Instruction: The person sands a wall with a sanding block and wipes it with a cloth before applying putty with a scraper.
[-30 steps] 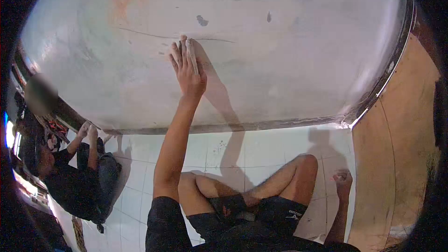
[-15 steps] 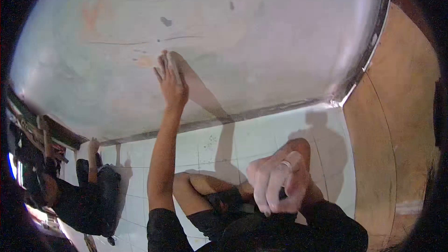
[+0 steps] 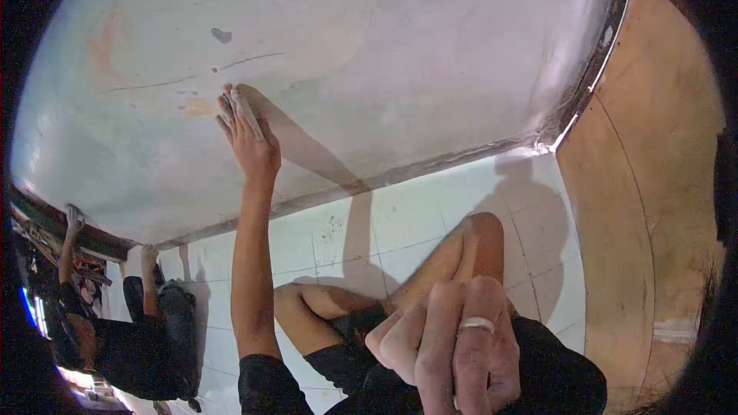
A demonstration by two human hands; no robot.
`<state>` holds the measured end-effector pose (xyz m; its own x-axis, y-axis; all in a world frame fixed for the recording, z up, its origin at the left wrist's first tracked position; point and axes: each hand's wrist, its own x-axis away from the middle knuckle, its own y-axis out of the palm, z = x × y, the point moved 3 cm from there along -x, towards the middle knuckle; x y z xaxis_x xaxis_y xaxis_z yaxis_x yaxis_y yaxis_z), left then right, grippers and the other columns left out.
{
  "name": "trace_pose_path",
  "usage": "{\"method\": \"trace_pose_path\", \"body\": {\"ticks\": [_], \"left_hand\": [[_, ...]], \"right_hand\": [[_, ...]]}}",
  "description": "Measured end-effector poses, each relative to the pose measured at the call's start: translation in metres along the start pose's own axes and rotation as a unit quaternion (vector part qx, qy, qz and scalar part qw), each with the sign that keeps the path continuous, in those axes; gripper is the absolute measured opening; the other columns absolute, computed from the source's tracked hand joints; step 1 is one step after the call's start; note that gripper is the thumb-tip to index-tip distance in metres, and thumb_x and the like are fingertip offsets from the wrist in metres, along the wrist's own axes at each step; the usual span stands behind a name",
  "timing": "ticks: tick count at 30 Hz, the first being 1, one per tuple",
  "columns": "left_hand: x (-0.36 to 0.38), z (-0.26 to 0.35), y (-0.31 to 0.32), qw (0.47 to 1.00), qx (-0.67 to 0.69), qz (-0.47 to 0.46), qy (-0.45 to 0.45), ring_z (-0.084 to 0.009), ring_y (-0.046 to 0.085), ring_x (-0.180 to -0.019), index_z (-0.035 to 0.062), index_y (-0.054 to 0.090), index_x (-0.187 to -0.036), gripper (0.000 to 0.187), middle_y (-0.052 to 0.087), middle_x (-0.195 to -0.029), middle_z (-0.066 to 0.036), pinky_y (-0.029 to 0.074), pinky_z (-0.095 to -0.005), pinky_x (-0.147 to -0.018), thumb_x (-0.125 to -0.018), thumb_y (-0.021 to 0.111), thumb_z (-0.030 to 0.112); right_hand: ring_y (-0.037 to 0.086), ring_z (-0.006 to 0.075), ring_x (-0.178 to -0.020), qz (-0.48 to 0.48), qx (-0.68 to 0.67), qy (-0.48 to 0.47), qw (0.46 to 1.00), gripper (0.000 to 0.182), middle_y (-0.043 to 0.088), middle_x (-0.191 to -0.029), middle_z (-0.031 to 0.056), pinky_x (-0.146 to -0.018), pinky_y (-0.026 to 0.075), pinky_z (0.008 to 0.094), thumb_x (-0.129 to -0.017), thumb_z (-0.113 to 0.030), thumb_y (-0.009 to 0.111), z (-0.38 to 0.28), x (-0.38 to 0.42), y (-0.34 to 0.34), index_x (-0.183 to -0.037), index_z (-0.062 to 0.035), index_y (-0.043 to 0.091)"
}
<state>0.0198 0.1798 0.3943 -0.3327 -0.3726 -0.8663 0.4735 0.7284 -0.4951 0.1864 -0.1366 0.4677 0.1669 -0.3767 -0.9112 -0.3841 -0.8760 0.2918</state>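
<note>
1. Left hand [image 3: 254,142] outstretched, I am resting dusty, straightened fingers against a large, curved, grey-white panel [image 3: 430,54]. The hand is lying open; whether anything thin is sitting beneath those fingers, I cannot tell.

2. Close to the camera, my right hand [image 3: 453,346], wearing a silver-coloured band ring [image 3: 477,323], is forming a loose fist, apart from the panel. Its palm is facing out of sight, so I cannot tell whether it is gripping anything.

3. The panel is spreading out in front of me, its dark, rough edging [image 3: 400,177] running beside the white floor tiles [image 3: 423,223].

4. Broad, pale stretches are looking fairly even, but dark grey spots [image 3: 221,35], thin dark lines [image 3: 254,60] and a faint orange smudge [image 3: 104,38] are showing too. A smaller orange patch [image 3: 198,107] is lying just beside my left fingers. I am judging the work as under way rather than finished; how much is remaining, I cannot tell.

5. Off to the left, a co-worker in dark clothes [image 3: 131,357] is sitting, one raised hand [image 3: 74,219] reaching to the panel's edge.
</note>
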Motion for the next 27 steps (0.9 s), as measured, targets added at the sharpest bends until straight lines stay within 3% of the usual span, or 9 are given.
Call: {"method": "trace_pose_path", "body": {"ticks": [3, 12, 18, 20, 21, 22, 24, 25, 27], "left_hand": [[0.002, 0.002, 0.002, 1.0, -0.007, 0.0, -0.005, -0.0353, 0.012, -0.141, 0.0005, 0.02, -0.144, 0.054, 0.017, -0.152, -0.015, 0.008, -0.0522, -0.112, -0.097, 0.036, 0.021], [-0.003, 0.01, 0.001, 0.999, 0.024, 0.007, -0.035, -0.0399, 0.012, -0.14, -0.0006, 0.02, -0.144, 0.053, 0.018, -0.151, -0.019, 0.008, -0.0543, -0.111, -0.097, 0.036, 0.019], [-0.002, 0.006, 0.002, 0.999, 0.008, -0.002, -0.037, -0.0397, 0.012, -0.14, -0.0026, 0.02, -0.143, 0.054, 0.018, -0.151, -0.019, 0.007, -0.0544, -0.111, -0.097, 0.037, 0.02], [0.0, 0.006, 0.005, 1.0, -0.002, -0.005, -0.027, -0.0396, 0.013, -0.14, -0.0029, 0.021, -0.142, 0.054, 0.019, -0.151, -0.019, 0.007, -0.0545, -0.111, -0.096, 0.038, 0.02], [0.004, 0.003, 0.007, 1.0, -0.011, -0.003, -0.014, -0.0396, 0.013, -0.14, -0.0031, 0.021, -0.142, 0.054, 0.02, -0.15, -0.019, 0.007, -0.0545, -0.111, -0.096, 0.038, 0.02], [0.003, -0.002, 0.008, 1.0, -0.022, 0.008, -0.002, -0.0396, 0.014, -0.14, -0.0032, 0.022, -0.142, 0.053, 0.021, -0.15, -0.019, 0.007, -0.0546, -0.111, -0.096, 0.038, 0.019], [-0.001, 0.001, 0.005, 1.0, 0.006, 0.019, -0.007, -0.0398, 0.015, -0.139, -0.0037, 0.024, -0.141, 0.053, 0.024, -0.149, -0.02, 0.007, -0.0549, -0.11, -0.096, 0.04, 0.019], [0.001, 0.003, 0.002, 1.0, 0.017, 0.019, -0.013, -0.0399, 0.015, -0.139, -0.0039, 0.025, -0.141, 0.052, 0.025, -0.148, -0.02, 0.007, -0.0551, -0.11, -0.096, 0.041, 0.018], [0.0, 0.002, 0.0, 0.998, 0.053, 0.037, -0.011, -0.0408, 0.016, -0.139, -0.0046, 0.027, -0.14, 0.053, 0.027, -0.147, -0.02, 0.007, -0.0557, -0.11, -0.094, 0.043, 0.017]], "right_hand": [[0.05, 0.0093, -0.064, -0.001, -0.003, 0.008, 1.0, 0.009, 0.068, -0.07, 0.0017, -0.054, 0.03, 0.0278, -0.069, -0.01, 0.077, 0.001, 0.003, -0.005, -0.074, -0.0108, 0.07], [0.053, 0.0122, -0.072, 0.015, 0.012, 0.03, 0.999, 0.01, 0.065, -0.077, 0.0045, -0.062, 0.037, 0.0279, -0.076, -0.012, 0.07, -0.001, 0.012, -0.023, -0.082, -0.0059, 0.066], [0.055, 0.0141, -0.077, 0.059, 0.162, 0.057, 0.983, 0.012, 0.063, -0.082, 0.0064, -0.068, 0.043, 0.0279, -0.081, -0.013, 0.066, -0.003, 0.036, -0.036, -0.087, -0.0027, 0.063], [0.056, 0.0148, -0.079, 0.145, 0.374, 0.103, 0.91, 0.014, 0.062, -0.084, 0.007, -0.069, 0.044, 0.028, -0.082, -0.013, 0.065, -0.007, 0.065, -0.053, -0.088, -0.0016, 0.062], [0.056, 0.0151, -0.08, 0.21, 0.485, 0.14, 0.837, 0.014, 0.062, -0.085, 0.0073, -0.07, 0.045, 0.028, -0.083, -0.014, 0.064, -0.013, 0.089, -0.065, -0.089, -0.001, 0.062], [0.057, 0.0154, -0.08, 0.301, 0.596, 0.174, 0.724, 0.015, 0.062, -0.085, 0.0076, -0.071, 0.046, 0.028, -0.084, -0.014, 0.064, -0.025, 0.122, -0.08, -0.09, -0.0005, 0.061], [0.057, 0.0161, -0.082, 0.475, 0.694, 0.227, 0.492, 0.016, 0.061, -0.087, 0.0082, -0.073, 0.048, 0.028, -0.085, -0.014, 0.062, -0.064, 0.21, -0.105, -0.092, 0.0006, 0.06], [0.058, 0.0164, -0.083, 0.54, 0.695, 0.227, 0.418, 0.017, 0.061, -0.088, 0.0085, -0.074, 0.048, 0.028, -0.086, -0.014, 0.061, -0.091, 0.256, -0.112, -0.093, 0.0012, 0.06], [0.058, 0.0204, -0.085, 0.611, 0.663, 0.21, 0.377, 0.023, 0.062, -0.093, 0.0106, -0.079, 0.047, 0.0339, -0.085, -0.015, 0.062, -0.126, 0.348, -0.115, -0.097, 0.0044, 0.06]]}}
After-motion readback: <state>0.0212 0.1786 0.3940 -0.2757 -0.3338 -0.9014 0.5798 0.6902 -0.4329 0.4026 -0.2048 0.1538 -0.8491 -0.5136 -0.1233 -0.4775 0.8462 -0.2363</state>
